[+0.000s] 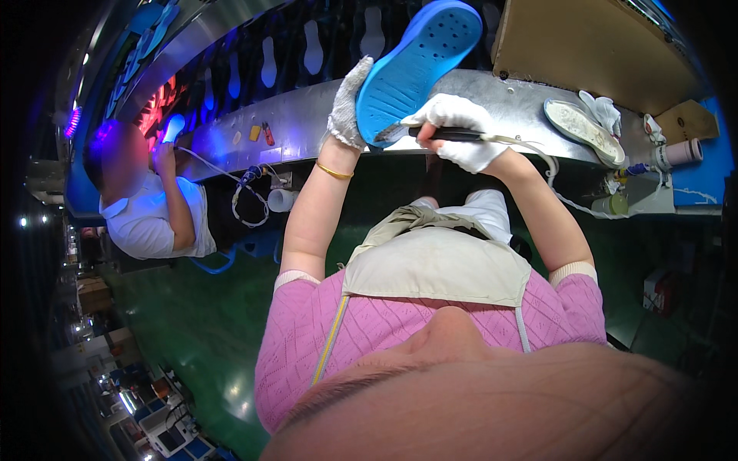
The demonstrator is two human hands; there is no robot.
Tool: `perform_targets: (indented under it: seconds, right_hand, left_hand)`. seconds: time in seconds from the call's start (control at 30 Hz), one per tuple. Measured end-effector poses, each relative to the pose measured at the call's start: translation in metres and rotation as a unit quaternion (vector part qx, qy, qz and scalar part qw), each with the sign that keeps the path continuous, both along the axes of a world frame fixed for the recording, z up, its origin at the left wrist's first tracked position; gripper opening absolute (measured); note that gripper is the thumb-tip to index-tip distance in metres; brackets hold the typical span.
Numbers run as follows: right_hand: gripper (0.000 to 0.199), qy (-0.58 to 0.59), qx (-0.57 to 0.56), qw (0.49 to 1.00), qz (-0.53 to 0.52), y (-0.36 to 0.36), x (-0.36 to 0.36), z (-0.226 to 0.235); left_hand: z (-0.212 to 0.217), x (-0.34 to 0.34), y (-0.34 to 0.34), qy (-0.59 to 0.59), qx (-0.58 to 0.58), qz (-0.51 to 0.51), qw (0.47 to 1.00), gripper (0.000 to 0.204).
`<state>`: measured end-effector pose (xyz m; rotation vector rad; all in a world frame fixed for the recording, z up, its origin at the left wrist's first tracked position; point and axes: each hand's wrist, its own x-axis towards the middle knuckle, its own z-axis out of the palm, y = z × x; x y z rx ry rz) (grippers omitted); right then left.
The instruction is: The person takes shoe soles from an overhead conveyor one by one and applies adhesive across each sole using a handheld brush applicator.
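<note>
A blue shoe sole, with a group of holes at its far end, is held up over the metal ledge. My left hand, in a whitish knit glove, is closed on the sole's left edge. In my gloved right hand is a black-handled brush, and a pale hose runs back from its handle. The brush's bristles touch the sole's near end. The right thumb and fingers close round the handle; some fingertips are bare.
Soles lie in rows on the dark line beyond the metal ledge. At right are a whitish sole, a crumpled glove, a cardboard sheet and a pink cylinder. A co-worker sits at left, holding a lit sole.
</note>
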<state>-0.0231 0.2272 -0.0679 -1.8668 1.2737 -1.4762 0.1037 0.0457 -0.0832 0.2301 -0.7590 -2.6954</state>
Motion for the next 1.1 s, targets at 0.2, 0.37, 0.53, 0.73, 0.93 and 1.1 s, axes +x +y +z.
perform_targets:
  seconds: [0.2, 0.37, 0.53, 0.73, 0.93, 1.1]
  right_hand:
    - [0.012, 0.017, 0.127, 0.992, -0.003, -0.002, -0.011, 0.001]
    - [0.011, -0.031, 0.137, 0.99, -0.008, -0.002, -0.02, 0.006]
    - [0.01, -0.093, 0.237, 0.966, -0.048, 0.009, -0.034, 0.008]
    - [0.012, -0.219, 0.243, 0.935, -0.137, 0.006, -0.045, 0.014]
    - [0.009, -0.335, -0.004, 0.909, -0.248, -0.002, -0.081, -0.012]
    - [0.02, 0.003, -0.128, 0.968, -0.218, 0.006, -0.012, -0.034]
  left_hand:
    - [0.008, -0.004, 0.007, -0.173, -0.099, -0.045, 0.979, 0.037]
    - [0.016, -0.007, 0.012, -0.204, -0.106, -0.094, 0.969, 0.04]
    - [0.01, -0.011, 0.013, -0.188, -0.141, -0.118, 0.965, 0.045]
    - [-0.006, -0.005, 0.035, -0.023, -0.003, -0.14, 0.99, 0.062]
    - [-0.015, 0.002, 0.053, 0.022, 0.035, -0.132, 0.99, 0.072]
    - [-0.027, 0.001, 0.041, -0.006, 0.017, -0.029, 0.999, 0.062]
